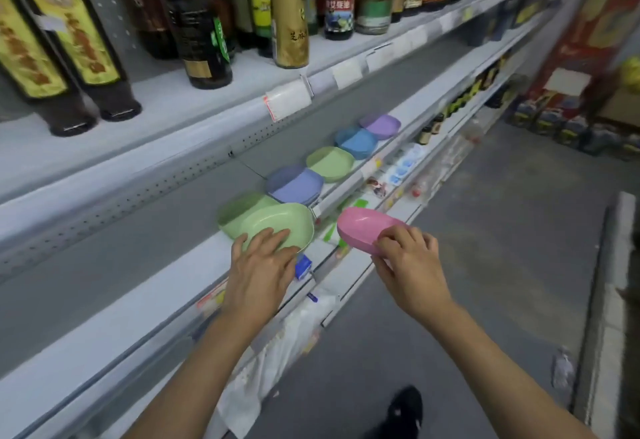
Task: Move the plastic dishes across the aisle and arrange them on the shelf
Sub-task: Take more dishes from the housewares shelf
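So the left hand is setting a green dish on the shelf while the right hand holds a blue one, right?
Not quite. The dish in the right hand is a pink dish, not blue; the head view shows it. The left hand is indeed on a green dish at the shelf.

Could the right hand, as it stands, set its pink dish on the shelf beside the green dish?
Probably yes: the right hand holds the pink dish just off the shelf edge, nothing between.

Shop aisle: long white metal shelving (194, 99) with price-label strips (289, 100), stocked with dark glass sauce bottles (201, 33).
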Demonstrator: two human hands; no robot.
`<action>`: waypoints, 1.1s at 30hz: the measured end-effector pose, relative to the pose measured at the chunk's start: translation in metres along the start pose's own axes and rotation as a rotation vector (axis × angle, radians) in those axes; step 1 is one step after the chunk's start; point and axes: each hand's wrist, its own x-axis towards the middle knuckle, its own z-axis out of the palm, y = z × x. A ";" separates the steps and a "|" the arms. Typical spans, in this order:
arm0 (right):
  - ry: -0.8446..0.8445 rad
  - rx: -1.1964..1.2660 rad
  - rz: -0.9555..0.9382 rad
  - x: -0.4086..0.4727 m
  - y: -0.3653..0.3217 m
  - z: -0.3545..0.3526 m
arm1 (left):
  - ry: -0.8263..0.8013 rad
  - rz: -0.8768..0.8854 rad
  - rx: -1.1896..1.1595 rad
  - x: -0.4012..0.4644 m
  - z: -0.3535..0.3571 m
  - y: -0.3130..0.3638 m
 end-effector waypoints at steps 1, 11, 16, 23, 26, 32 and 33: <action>-0.005 0.016 -0.021 0.014 0.012 0.011 | 0.007 -0.027 0.014 0.010 0.011 -0.003; -0.080 0.209 -0.258 0.155 0.106 0.101 | -0.048 -0.399 0.199 0.082 0.079 -0.014; -0.098 0.272 -0.291 0.208 0.122 0.121 | -0.026 -0.442 0.231 0.116 0.096 0.000; -0.042 0.219 -0.234 0.267 0.162 0.144 | -0.056 -0.302 0.216 0.204 0.141 0.013; -0.008 0.200 -0.230 0.287 0.175 0.144 | -0.079 -0.256 0.204 0.245 0.162 0.020; -0.011 0.170 -0.214 0.302 0.207 0.142 | -0.219 -0.298 0.174 0.304 0.191 0.038; -0.021 0.171 -0.213 0.304 0.213 0.144 | -0.255 -0.315 0.177 0.310 0.198 0.039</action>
